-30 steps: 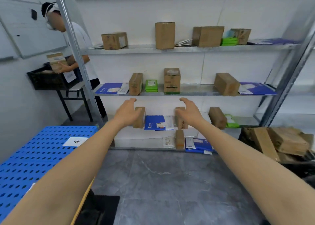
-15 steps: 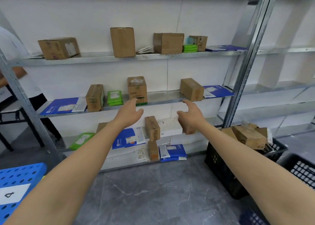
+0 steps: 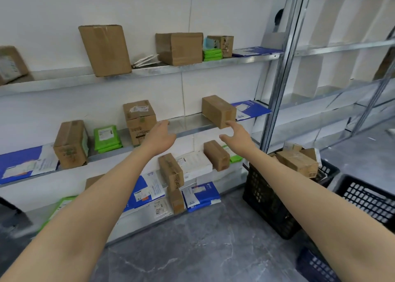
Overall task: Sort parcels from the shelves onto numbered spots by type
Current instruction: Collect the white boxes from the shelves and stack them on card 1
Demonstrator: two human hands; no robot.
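Head view: both arms stretch toward the middle shelf [image 3: 192,120].
Left hand [image 3: 161,135]: fingers apart, holding nothing, just right of a taped box [image 3: 139,119].
Right hand [image 3: 236,135]: fingers spread, empty (tips close under the brown box [image 3: 218,110], at its front corner).
Brown box: on the middle shelf, beside a blue envelope [image 3: 253,109].
Black crate [image 3: 265,196]: floor, right, holding boxes [image 3: 297,163].

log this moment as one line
stage: both hands out toward middle shelf | left hand: open, empty | right hand: open, by cardboard box, contact unclear
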